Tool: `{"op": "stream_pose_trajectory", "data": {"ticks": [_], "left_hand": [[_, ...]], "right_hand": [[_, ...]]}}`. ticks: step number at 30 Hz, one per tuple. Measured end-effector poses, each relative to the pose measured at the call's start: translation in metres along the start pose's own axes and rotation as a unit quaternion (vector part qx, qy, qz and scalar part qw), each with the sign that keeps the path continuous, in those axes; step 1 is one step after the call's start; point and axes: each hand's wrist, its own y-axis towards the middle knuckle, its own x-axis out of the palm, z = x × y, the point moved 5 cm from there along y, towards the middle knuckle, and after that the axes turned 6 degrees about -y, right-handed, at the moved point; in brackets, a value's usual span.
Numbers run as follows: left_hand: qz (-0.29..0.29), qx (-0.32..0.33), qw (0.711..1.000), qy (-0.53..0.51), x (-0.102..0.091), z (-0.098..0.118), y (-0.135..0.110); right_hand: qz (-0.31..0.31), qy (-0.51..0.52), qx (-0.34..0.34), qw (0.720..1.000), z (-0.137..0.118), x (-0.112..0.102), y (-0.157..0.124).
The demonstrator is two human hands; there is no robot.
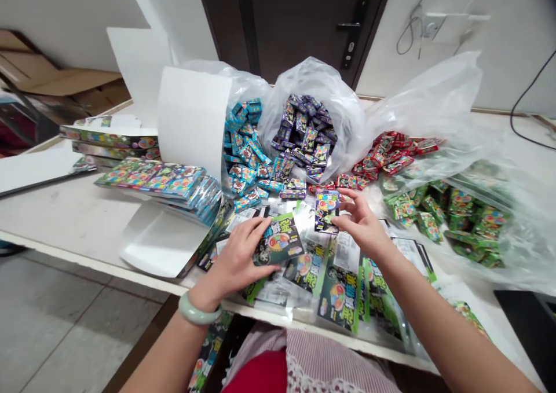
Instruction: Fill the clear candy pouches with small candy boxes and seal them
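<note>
My left hand (pixel 234 260) lies over a green-and-black candy packet (pixel 278 239), gripping it with the fingers and thumb. A pale green bangle (pixel 197 311) circles that wrist. My right hand (pixel 360 222) pinches a dark packet with coloured balls on its front (pixel 326 210) by its side edge. Below both hands, a loose heap of green-edged flat packets (pixel 339 292) spreads across the table, partly hidden by my forearms. A spill of small blue packets (pixel 245 150) and a bag of dark purple packets (pixel 304 129) lie just beyond my hands.
Red packets (pixel 391 153) and green packets (pixel 460 213) lie in clear plastic bags to the right. Stacked display boxes (pixel 147 182) and white card sheets (pixel 191 115) stand left on the white table (pixel 65 213). A dark door (pixel 299 22) stands behind.
</note>
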Motion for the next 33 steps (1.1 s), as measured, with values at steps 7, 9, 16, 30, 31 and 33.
{"op": "stream_pose_trajectory", "data": {"ticks": [7,9,16,30,31,33], "left_hand": [[0.014,0.021,1.0,0.007,0.001,0.016,0.009],[0.007,0.022,1.0,0.004,0.0,0.018,0.008],[0.004,0.005,1.0,-0.02,-0.001,0.017,0.002],[0.011,0.01,0.999,-0.037,-0.007,0.013,0.004],[0.006,0.01,0.999,-0.041,-0.006,0.013,0.004],[-0.006,0.011,0.999,-0.047,-0.004,0.015,0.005]], "right_hand": [[-0.101,-0.084,-0.034,0.991,-0.006,0.015,-0.017],[-0.137,-0.075,-0.019,0.988,-0.006,0.016,-0.017],[-0.178,-0.065,-0.005,0.982,-0.011,0.021,-0.014],[-0.226,-0.394,-0.241,0.858,-0.051,0.025,-0.023],[-0.234,-0.411,-0.252,0.844,-0.053,0.025,-0.026],[-0.235,-0.439,-0.274,0.822,-0.056,0.026,-0.029]]}}
